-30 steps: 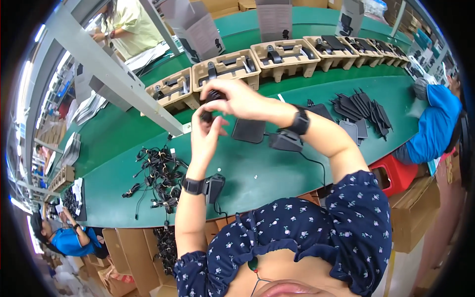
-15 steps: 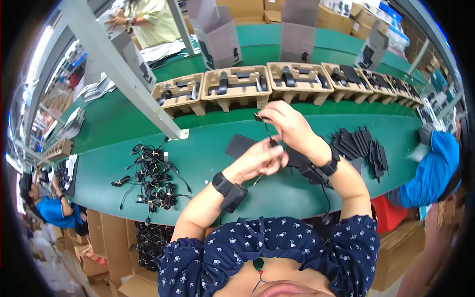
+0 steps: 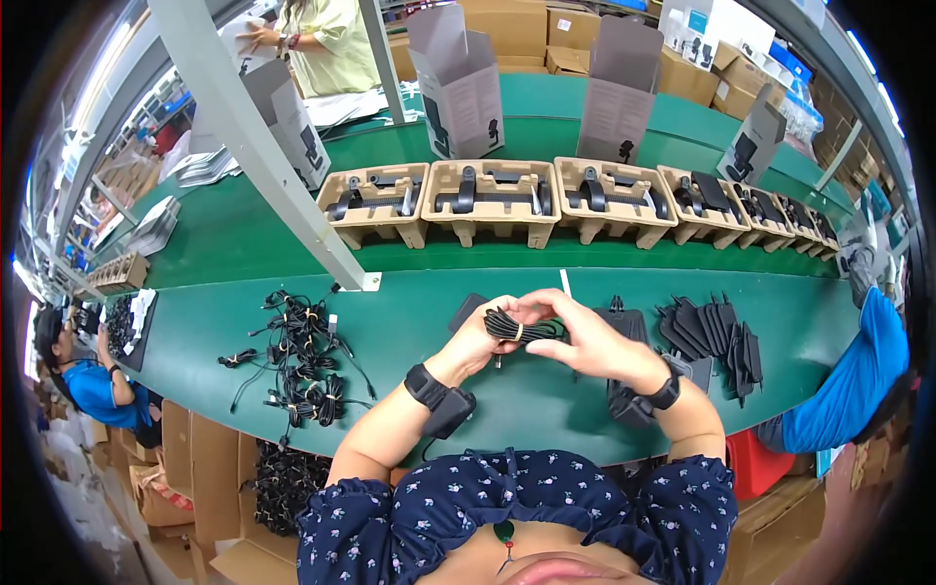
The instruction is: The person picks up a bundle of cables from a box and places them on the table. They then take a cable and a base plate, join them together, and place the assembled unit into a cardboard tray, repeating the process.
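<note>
Worktop of smooth green [image 3: 405,327] curves along its near edge, its surface showing between tangled black cables [image 3: 297,351] at left and the person's hands; flat black plates [image 3: 721,331] lie at right. On the far side, tan moulded trays [image 3: 492,224] hold black parts [image 3: 468,190], with open grey cardboard cartons [image 3: 468,107] standing beyond. Over the worktop, a coiled black cable [image 3: 505,326] is clamped in the left hand [image 3: 473,341]; the right hand [image 3: 600,341] meets its right end, thumb and fingers apart.

One held cable coil [image 3: 505,327], one pendant [image 3: 504,531] show
</note>
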`<action>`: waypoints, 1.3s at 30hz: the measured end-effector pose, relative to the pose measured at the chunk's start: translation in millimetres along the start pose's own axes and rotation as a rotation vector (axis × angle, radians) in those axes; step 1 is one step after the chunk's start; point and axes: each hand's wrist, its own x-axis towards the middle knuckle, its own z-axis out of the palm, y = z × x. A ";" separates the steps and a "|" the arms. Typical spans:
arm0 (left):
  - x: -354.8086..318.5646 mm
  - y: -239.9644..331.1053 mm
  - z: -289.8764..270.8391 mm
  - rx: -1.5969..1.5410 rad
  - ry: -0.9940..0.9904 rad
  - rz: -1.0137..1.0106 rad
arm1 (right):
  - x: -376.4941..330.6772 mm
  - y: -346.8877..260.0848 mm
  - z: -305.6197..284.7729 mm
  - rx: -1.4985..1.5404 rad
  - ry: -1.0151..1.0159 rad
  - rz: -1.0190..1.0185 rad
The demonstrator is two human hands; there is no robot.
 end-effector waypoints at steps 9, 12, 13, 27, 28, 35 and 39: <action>-9.5 11.3 -6.9 0.236 -0.145 0.085 | 9.7 1.4 26.8 -0.799 0.261 -0.286; -18.4 15.5 -1.2 0.578 -0.148 0.364 | 4.8 3.0 28.3 -0.513 0.103 -0.134; -21.5 17.8 1.7 0.573 -0.157 0.360 | 2.2 5.0 25.9 -0.515 0.106 -0.124; -37.8 -30.7 -111.0 1.118 0.506 0.519 | -11.9 60.2 -125.2 -0.497 0.823 0.196; -40.8 -36.6 -122.7 1.160 0.561 0.550 | -6.2 64.7 -143.6 -0.583 0.869 0.217; -41.4 -37.0 -127.4 1.138 0.546 0.608 | 0.2 99.0 -234.7 -0.907 1.036 0.519; -47.1 -33.1 -131.1 1.166 0.560 0.586 | 5.6 113.8 -252.2 -0.934 0.851 0.724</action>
